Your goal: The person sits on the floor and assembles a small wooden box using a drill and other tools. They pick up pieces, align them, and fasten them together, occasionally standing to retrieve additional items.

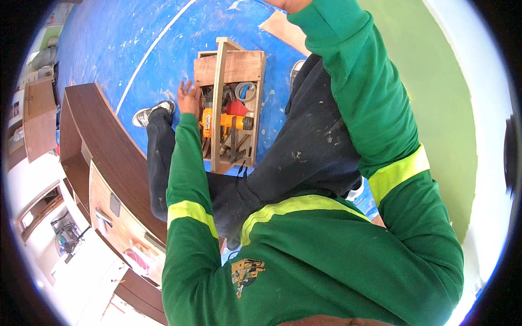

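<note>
The person wears a green sweatshirt (321, 255) with yellow reflective bands on both sleeves and chest, paint-flecked dark trousers (310, 146), and grey sneakers (152, 113).

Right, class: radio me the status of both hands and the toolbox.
Left hand open, at the open wooden toolbox rim. Right hand out of view, arm raised. Orange power drill inside. Nothing in the way.

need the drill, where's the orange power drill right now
Head view, centre: the orange power drill lies in the wooden toolbox on the blue floor sheet, beside the left hand.
</note>
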A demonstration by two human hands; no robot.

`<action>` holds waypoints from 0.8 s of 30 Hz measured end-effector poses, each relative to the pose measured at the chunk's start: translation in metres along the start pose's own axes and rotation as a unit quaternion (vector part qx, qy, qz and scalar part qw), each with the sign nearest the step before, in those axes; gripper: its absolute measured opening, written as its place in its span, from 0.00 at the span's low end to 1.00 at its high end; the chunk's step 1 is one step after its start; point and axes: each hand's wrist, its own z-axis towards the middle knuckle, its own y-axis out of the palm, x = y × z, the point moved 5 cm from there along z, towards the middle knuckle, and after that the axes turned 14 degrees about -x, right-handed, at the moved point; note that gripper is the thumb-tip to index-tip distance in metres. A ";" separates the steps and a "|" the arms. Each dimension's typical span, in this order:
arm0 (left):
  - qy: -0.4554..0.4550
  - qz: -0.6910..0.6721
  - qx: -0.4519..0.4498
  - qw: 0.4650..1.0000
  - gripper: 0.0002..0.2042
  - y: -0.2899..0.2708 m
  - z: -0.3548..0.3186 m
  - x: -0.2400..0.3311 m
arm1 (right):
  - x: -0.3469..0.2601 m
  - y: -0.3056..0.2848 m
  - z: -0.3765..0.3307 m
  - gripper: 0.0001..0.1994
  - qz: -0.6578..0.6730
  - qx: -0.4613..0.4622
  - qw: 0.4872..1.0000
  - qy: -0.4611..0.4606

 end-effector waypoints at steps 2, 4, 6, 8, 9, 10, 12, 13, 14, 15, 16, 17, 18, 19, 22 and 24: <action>0.027 -0.032 -0.023 0.999 0.32 -0.011 0.018 0.013 | 0.001 0.002 0.004 0.21 0.001 -0.021 1.000 0.006; 0.029 0.013 -0.053 0.998 0.32 -0.003 0.026 0.021 | 0.005 -0.005 0.012 0.21 0.010 -0.043 0.999 -0.012; 0.010 0.140 -0.076 0.987 0.32 0.002 0.026 0.033 | 0.010 -0.008 0.014 0.21 0.020 -0.042 0.999 -0.024; -0.107 0.404 -0.148 0.896 0.33 0.011 0.012 0.032 | 0.005 -0.004 0.007 0.20 0.025 -0.013 0.999 -0.032; -0.161 0.524 -0.173 0.818 0.34 0.008 0.003 0.032 | 0.003 -0.001 0.007 0.20 0.019 -0.007 0.999 -0.027; -0.175 0.561 -0.182 0.789 0.34 -0.008 -0.008 0.019 | 0.003 0.005 0.007 0.20 0.020 -0.007 1.000 -0.018; -0.193 0.630 -0.216 0.721 0.33 -0.022 -0.021 -0.014 | -0.005 0.006 0.006 0.20 0.025 -0.006 1.000 -0.015; -0.194 0.657 -0.195 0.701 0.34 -0.015 -0.018 -0.021 | -0.013 -0.001 0.006 0.20 0.025 -0.004 0.999 -0.020; -0.205 0.680 -0.164 0.685 0.34 -0.006 -0.031 -0.025 | -0.006 -0.002 0.009 0.20 0.032 -0.010 0.999 -0.014; -0.215 0.701 -0.132 0.667 0.35 0.001 -0.040 -0.025 | 0.002 -0.003 0.009 0.20 0.027 -0.009 1.000 -0.012; -0.199 0.687 -0.148 0.683 0.36 0.009 -0.032 -0.027 | -0.013 -0.001 0.002 0.20 0.012 0.001 1.000 -0.025; -0.195 0.674 -0.147 0.697 0.37 -0.011 -0.032 -0.032 | -0.015 0.004 0.000 0.20 0.012 -0.002 0.999 -0.031; -0.205 0.657 -0.130 0.714 0.38 -0.045 -0.044 -0.036 | 0.005 0.010 0.006 0.20 0.033 -0.036 0.998 -0.033; -0.249 0.598 -0.128 0.751 0.38 -0.051 -0.050 -0.039 | 0.010 0.007 0.007 0.20 0.036 -0.052 0.997 -0.050; -0.315 0.580 -0.089 0.746 0.39 -0.065 -0.073 -0.032 | 0.010 -0.002 0.016 0.20 0.043 -0.048 0.997 -0.050; -0.388 0.493 -0.071 0.776 0.37 -0.076 -0.087 -0.026 | 0.000 -0.006 0.013 0.21 0.041 -0.022 0.998 -0.043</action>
